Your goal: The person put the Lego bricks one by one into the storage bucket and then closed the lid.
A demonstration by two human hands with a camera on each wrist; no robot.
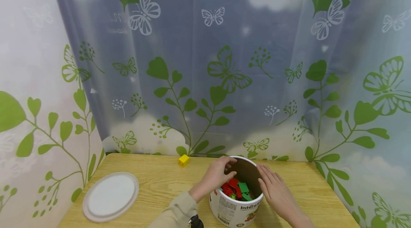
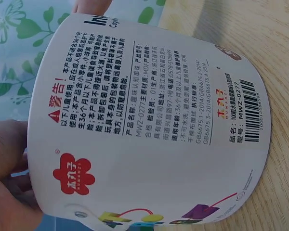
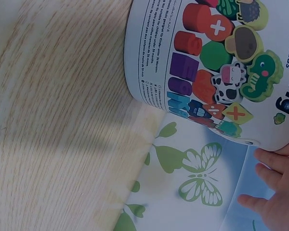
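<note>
A white paper bucket (image 1: pixel 236 209) printed with lettering and pictures stands on the table, its top facing up. Several red and green blocks (image 1: pixel 233 187) lie inside it. My left hand (image 1: pixel 219 173) is at the bucket's left rim, fingers and thumb loosely bent over the opening above the blocks. In the left wrist view, part of that hand (image 2: pixel 9 178) shows beside the rim, with some fingers hidden. My right hand (image 1: pixel 277 192) touches the right rim from outside with its fingers stretched out. The right wrist view shows these fingers (image 3: pixel 269 166) at the rim.
A round white lid (image 1: pixel 111 195) lies on the left of the wooden table (image 1: pixel 160 185). A small yellow block (image 1: pixel 183 160) sits near the back edge. Behind the table hangs a curtain (image 1: pixel 192 78) patterned with leaves and butterflies.
</note>
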